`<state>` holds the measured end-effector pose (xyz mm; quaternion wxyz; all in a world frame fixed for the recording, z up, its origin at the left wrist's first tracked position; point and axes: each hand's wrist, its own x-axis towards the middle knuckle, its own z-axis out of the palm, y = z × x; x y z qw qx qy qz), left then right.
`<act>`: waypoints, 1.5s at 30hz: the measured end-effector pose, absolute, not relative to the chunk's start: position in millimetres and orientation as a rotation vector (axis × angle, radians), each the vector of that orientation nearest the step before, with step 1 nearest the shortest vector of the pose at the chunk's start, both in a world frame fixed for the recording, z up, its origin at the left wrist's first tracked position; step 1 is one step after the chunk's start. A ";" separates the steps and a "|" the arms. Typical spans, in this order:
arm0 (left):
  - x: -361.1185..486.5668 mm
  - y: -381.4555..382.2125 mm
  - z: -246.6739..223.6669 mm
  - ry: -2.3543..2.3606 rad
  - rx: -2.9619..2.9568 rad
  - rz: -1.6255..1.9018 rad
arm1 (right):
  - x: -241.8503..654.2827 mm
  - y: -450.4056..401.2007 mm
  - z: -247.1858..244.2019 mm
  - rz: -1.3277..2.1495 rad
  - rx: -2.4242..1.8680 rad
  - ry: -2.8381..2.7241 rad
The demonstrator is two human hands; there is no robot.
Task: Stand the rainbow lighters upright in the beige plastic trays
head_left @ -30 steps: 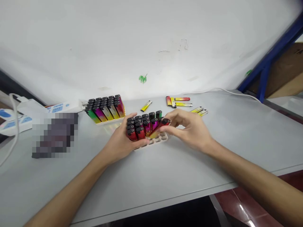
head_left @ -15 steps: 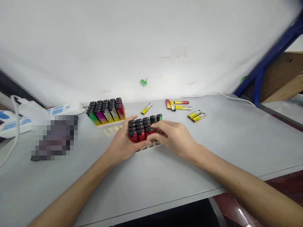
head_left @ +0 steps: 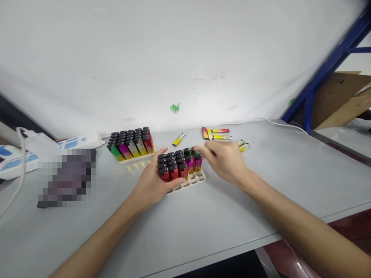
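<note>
A pale slotted tray (head_left: 199, 177) holds rows of upright lighters with black tops. Red lighters (head_left: 174, 172) fill its left part. Purple-and-gold lighters (head_left: 191, 163) stand toward the right, with green ones behind. My left hand (head_left: 152, 175) is wrapped around the left side of this group, its thumb along the front and its fingers at the back. At the back right corner, the curled fingers of my right hand (head_left: 223, 158) reach the top of a green lighter (head_left: 193, 148). What is between these fingers is hidden. Bare slots show along the tray's front.
A second tray of multicoloured lighters (head_left: 131, 144) stands at the left rear. One yellow lighter (head_left: 179, 139) lies behind my hands; several loose lighters (head_left: 216, 134) lie farther right. Power strips (head_left: 75, 142) and a blurred dark item (head_left: 68, 177) are at left. A white cable (head_left: 269, 121) runs along the wall.
My right hand has moved from the front of the red lighters to the back right corner, uncovering the purple lighters and front slots. My left hand still grips the group.
</note>
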<state>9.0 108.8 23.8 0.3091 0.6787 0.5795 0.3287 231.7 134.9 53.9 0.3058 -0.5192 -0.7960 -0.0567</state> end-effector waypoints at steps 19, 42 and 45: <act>-5.0 107.0 30.3 1.456 1.811 0.770 | 258.5 157.6 25.8 0.022 -1.818 -2.228; -20.9 117.0 29.3 1.548 2.234 0.649 | 268.6 159.2 29.8 0.710 -1.513 -1.827; -20.5 117.1 31.2 1.548 2.263 0.622 | 265.8 160.4 27.3 0.890 -1.362 -1.720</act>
